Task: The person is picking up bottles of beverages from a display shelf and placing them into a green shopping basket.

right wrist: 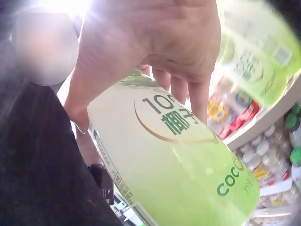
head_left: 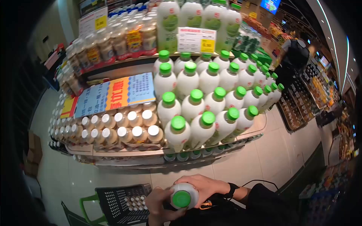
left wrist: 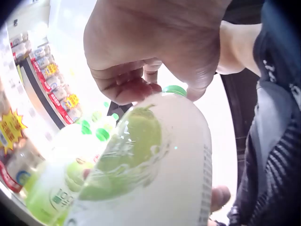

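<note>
Close to the body, both hands hold one white coconut drink bottle (head_left: pixel 192 192) with a green cap (head_left: pixel 181 199). My left hand (head_left: pixel 155 201) pinches it at the top, thumb and fingers on either side of the cap, as the left wrist view shows. Lower down, my right hand (head_left: pixel 205 186) grips the bottle's body, with the fingers (right wrist: pixel 201 101) spread round the far side. The green and white label (right wrist: pixel 174 155) with "100" and "COCO" faces the right wrist camera. The cap appears still on the neck.
Ahead stands a display shelf with rows of green-capped bottles (head_left: pixel 208 130) and white-capped small bottles (head_left: pixel 137 133). Price signs (head_left: pixel 196 39) stand above. A dark shopping basket (head_left: pixel 109 205) holding small bottles is at lower left. Another person (head_left: pixel 296 54) is at the far right.
</note>
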A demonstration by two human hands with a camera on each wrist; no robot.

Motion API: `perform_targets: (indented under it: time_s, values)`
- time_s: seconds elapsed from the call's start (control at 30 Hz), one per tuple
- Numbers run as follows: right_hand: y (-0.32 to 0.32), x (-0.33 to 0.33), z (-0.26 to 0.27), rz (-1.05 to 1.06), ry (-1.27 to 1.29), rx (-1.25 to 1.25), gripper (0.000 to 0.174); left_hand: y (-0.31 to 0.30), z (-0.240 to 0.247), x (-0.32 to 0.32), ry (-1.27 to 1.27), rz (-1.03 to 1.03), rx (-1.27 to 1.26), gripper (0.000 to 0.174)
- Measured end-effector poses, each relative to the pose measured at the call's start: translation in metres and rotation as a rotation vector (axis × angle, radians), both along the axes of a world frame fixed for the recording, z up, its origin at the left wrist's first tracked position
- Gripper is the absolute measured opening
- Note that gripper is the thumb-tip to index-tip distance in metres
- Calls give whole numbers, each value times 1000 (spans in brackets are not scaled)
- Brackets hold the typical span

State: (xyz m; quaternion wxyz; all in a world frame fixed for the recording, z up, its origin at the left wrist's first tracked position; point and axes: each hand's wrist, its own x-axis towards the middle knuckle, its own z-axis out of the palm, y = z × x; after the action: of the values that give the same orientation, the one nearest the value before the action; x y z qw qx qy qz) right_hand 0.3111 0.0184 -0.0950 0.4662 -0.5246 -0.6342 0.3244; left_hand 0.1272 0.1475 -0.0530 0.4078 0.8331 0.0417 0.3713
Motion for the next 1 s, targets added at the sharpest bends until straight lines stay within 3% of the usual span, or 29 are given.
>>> perform_targets:
  time_s: [0.07, 0.2, 0.23, 0.27, 0.3, 0.37, 0.5, 0.57, 0.63, 0.73, 0.9, 1.0]
  values:
    - [-48, 36, 18, -130, -73, 1, 97, -26, -9, 34, -26, 31, -196, 56]
    - [-151, 81, 39, -431, -127, 63, 105, -49, -35, 75, 78, -207, -336, 48]
    - [-173, 89, 44, -455, -131, 82, 105, -55, -47, 81, 184, -154, -440, 40]
    - [-194, 94, 49, -638, -158, 86, 102, -60, -56, 85, 296, -95, -540, 33]
    - [-213, 100, 52, -822, -181, 89, 99, -64, -62, 89, 300, -114, -518, 33]
    - [-244, 121, 38, -936, -101, 46, 101, -74, -69, 93, 503, 22, -379, 26]
    - [-265, 168, 33, -1215, -30, 127, 99, -73, -108, 84, 542, 117, -348, 24]
    - [-263, 192, 28, -1259, -19, 176, 98, -70, -124, 73, 541, 135, -384, 22]
    - [-257, 214, 22, -1298, -14, 218, 97, -70, -127, 66, 442, 112, -633, 22]
    - [-242, 236, 17, -1272, 68, 309, 96, -81, -126, 53, 443, 186, -700, 22]
    - [-211, 267, 3, -1271, 13, 287, 92, -88, -134, 33, 458, 296, -769, 20]
    - [-198, 274, 4, -1262, -58, 282, 92, -82, -168, 7, 471, 350, -647, 24]
